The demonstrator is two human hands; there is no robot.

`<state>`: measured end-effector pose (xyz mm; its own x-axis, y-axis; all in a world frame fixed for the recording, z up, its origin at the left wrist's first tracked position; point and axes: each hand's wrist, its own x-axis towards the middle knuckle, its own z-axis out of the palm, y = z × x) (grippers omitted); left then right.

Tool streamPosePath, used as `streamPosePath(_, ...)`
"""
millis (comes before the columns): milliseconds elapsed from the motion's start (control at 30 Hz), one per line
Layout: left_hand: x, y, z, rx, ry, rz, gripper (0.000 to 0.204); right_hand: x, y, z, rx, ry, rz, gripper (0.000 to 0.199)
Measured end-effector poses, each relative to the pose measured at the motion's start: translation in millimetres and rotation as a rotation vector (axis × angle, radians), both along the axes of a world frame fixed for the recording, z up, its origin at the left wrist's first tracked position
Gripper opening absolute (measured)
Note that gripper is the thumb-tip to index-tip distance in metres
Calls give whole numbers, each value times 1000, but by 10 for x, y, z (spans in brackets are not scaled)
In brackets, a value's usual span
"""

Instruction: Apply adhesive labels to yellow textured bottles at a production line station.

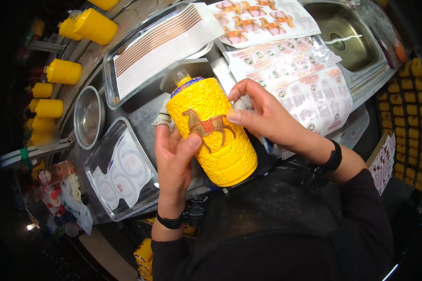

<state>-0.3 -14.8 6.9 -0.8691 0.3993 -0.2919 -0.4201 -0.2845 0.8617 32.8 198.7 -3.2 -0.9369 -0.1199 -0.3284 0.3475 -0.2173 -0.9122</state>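
A yellow bottle [229, 161] with raised floral relief is tilted in front of me, its clear knobbed top leaning up and left. A brown horse decal with a red saddle [206, 125] lies across its front. My left hand [173, 154] is closed round the bottle's left side, its thumb at the horse's front legs. My right hand [262, 110] grips the right side, thumb tip at the horse's tail end. White fabric covers some fingertips on both hands. The bottle hides parts of the fingers behind it.
A metal tray [111, 82] holds a striped decal sheet. Sheets of horse decals [286, 37] and round emblems [321, 100] lie beside a sink [344, 44]. Nearer left are a round metal bowl [82, 124] and a tray [111, 214] with cut decals. Yellow bottles [63, 71] stand far left.
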Motion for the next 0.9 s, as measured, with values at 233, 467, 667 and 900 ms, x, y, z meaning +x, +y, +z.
streamPosePath(233, 0, 30, -7, 22, 3, 9, 75, -23, -82, -230, 191, 326, -97, 37)
streamPosePath(467, -15, -25, -38, 22, 8, -6, 72, 54, -32, 7, -17, 36, 8, 48)
streamPosePath(667, -19, -12, -15, 22, 1, -6, 73, 112, 8, 18, 82, 27, 53, 63)
streamPosePath(900, -9, -46, -27, 79, 8, -33, 81, 32, 120, 35, 85, -51, -86, 26)
